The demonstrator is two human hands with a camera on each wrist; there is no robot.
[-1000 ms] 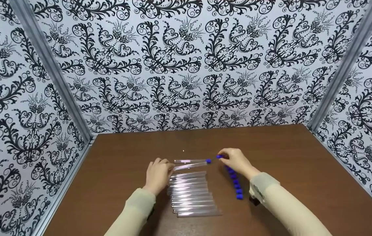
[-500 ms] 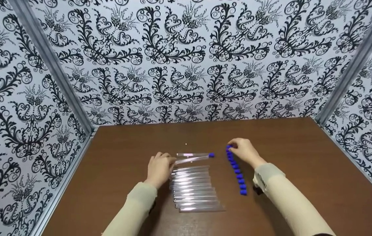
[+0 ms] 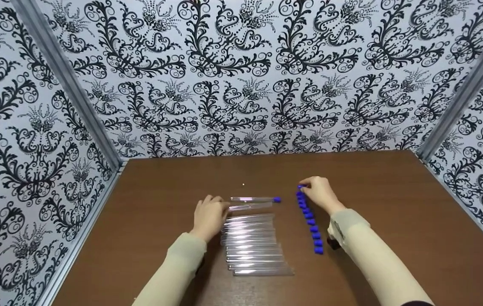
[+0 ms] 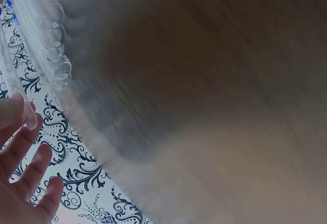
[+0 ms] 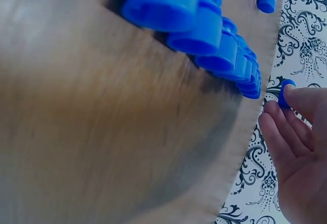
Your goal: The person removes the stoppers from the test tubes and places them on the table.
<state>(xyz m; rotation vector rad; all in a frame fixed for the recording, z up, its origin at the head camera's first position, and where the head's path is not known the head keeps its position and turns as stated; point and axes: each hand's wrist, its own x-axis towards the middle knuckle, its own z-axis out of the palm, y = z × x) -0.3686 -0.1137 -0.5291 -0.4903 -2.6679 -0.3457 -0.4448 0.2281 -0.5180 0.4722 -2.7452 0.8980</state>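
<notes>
My left hand (image 3: 209, 215) pinches the closed, rounded end of a clear test tube (image 4: 28, 118) between thumb and forefinger, its other fingers spread. The tube's uncapped end points right. Just beyond it lies a test tube with a blue cap (image 3: 277, 199) on its right end. Nearer to me, several uncapped test tubes (image 3: 254, 246) lie side by side. My right hand (image 3: 320, 193) pinches a small blue cap (image 5: 285, 94) between thumb and fingers, slightly apart from the far end of a row of blue caps (image 3: 312, 222).
Everything lies on a brown wooden table (image 3: 160, 187). Patterned black-and-white walls (image 3: 241, 102) with grey metal corner posts (image 3: 71, 80) enclose it at the back and sides. The cap row runs to the right of the tubes, with a gap between.
My right hand has moved right, from near the tube ends to the far end of the cap row, and pinches a cap there. My left hand stays at the tube. The head view has tilted slightly.
</notes>
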